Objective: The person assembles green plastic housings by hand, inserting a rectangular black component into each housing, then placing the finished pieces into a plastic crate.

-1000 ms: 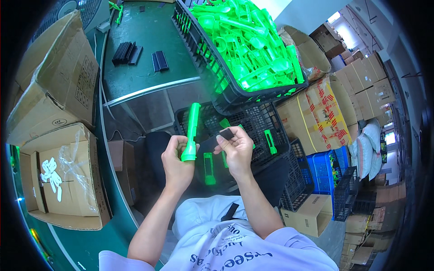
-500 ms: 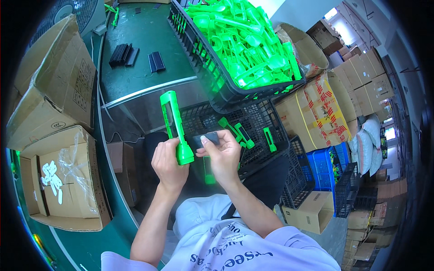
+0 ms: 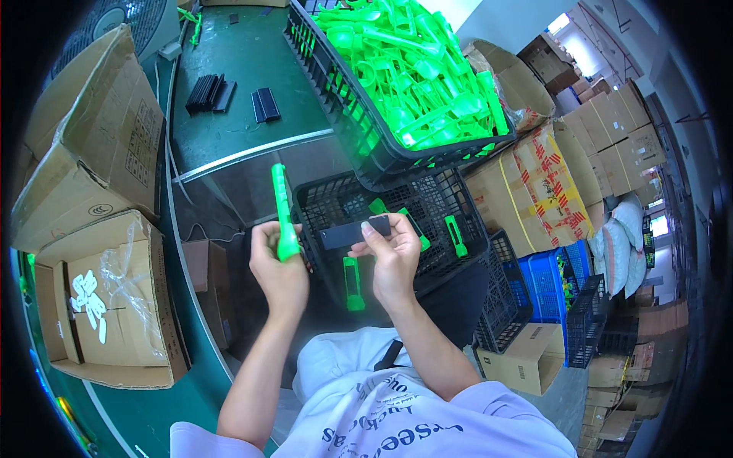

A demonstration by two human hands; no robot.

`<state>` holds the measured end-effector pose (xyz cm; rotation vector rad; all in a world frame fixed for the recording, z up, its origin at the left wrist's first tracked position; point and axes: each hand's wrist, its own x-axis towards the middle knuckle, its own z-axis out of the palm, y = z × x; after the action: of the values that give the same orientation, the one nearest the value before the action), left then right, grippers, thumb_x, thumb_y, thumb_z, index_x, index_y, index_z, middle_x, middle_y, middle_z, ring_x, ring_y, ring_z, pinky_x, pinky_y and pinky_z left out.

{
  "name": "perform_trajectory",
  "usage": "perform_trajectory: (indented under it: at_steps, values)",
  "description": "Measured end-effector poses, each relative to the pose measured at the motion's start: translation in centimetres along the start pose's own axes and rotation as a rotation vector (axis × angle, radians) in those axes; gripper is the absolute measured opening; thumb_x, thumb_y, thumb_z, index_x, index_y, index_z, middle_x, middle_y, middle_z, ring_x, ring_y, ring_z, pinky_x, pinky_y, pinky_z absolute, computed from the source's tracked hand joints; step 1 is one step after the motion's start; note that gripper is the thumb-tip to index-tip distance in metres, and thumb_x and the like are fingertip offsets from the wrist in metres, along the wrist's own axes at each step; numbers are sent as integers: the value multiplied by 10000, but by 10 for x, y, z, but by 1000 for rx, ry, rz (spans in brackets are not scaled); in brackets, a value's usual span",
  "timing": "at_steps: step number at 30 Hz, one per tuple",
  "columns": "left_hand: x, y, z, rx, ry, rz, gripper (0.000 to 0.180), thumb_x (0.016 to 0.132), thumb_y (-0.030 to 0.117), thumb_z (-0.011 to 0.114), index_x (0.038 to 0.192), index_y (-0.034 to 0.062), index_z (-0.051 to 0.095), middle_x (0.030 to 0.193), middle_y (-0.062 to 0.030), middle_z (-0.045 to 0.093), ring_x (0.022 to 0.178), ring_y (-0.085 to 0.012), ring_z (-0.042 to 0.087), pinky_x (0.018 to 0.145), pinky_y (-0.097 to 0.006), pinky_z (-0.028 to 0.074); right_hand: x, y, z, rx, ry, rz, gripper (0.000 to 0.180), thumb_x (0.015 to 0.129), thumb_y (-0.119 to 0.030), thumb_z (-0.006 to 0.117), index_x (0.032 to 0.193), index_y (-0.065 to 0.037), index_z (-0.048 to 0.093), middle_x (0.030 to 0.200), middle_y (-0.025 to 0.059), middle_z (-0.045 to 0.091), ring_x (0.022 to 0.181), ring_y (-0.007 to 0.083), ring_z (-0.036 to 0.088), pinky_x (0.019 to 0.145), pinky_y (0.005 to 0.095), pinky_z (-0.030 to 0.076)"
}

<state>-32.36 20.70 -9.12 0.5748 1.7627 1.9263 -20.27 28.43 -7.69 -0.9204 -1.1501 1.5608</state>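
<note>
The left hand (image 3: 279,269) gripped a green casing (image 3: 282,206), apart from the dark plate (image 3: 342,234) the right hand (image 3: 395,263) pinched – hiding part of a lower crate (image 3: 322,199). Beyond stood a heaped crate (image 3: 372,162); black strips (image 3: 265,106) lay on the bench (image 3: 221,143).

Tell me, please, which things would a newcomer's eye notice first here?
Probably the black crate at the top centre, heaped with bright green parts. Below it, the left hand holds a long green part, and the right hand a flat dark strip. At the left, an open cardboard box contains white pieces.
</note>
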Motion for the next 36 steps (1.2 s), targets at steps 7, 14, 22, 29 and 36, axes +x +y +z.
perform_trajectory:
  at_steps: [7, 14, 22, 29, 36]
  values:
    - [4, 1, 2, -243, -184, -296, 108, 955, 123, 625, 985, 58, 544, 811, -21, 601, 693, -82, 574, 606, -239, 473, 0, 4, 2, -10, -25, 13, 108, 907, -16, 638, 953, 17, 545, 828, 94, 629, 639, 149, 660, 563, 299, 602]
    - [2, 2, 5, -240, -168, -223, 141, 916, 65, 666, 959, 46, 533, 790, -10, 603, 667, -57, 558, 577, -216, 452, 1, 6, 4, -11, -20, 11, 120, 909, -26, 645, 956, 15, 543, 828, 99, 634, 651, 152, 669, 575, 296, 607]
    - [1, -7, 3, -128, -191, -125, 222, 861, -43, 682, 980, 52, 521, 837, -3, 595, 707, -53, 544, 616, -218, 455, 2, 10, 0, -5, -67, 37, 173, 884, -26, 674, 1011, 19, 565, 898, 105, 652, 689, 148, 668, 616, 290, 600]
    - [3, -3, 1, -178, -215, -206, 220, 862, -57, 663, 993, 51, 524, 857, -14, 599, 731, -67, 554, 643, -222, 466, 18, -1, -19, -324, -184, -200, 243, 841, 10, 716, 1074, 35, 653, 875, 70, 658, 732, 87, 638, 629, 227, 556]
    - [5, -1, -1, -243, -271, -308, 238, 845, -58, 676, 991, 49, 521, 837, -21, 610, 693, -78, 569, 621, -231, 472, 26, -27, -39, -229, -462, -59, 207, 817, 61, 700, 1022, 41, 677, 857, 69, 661, 746, 104, 648, 639, 236, 564]
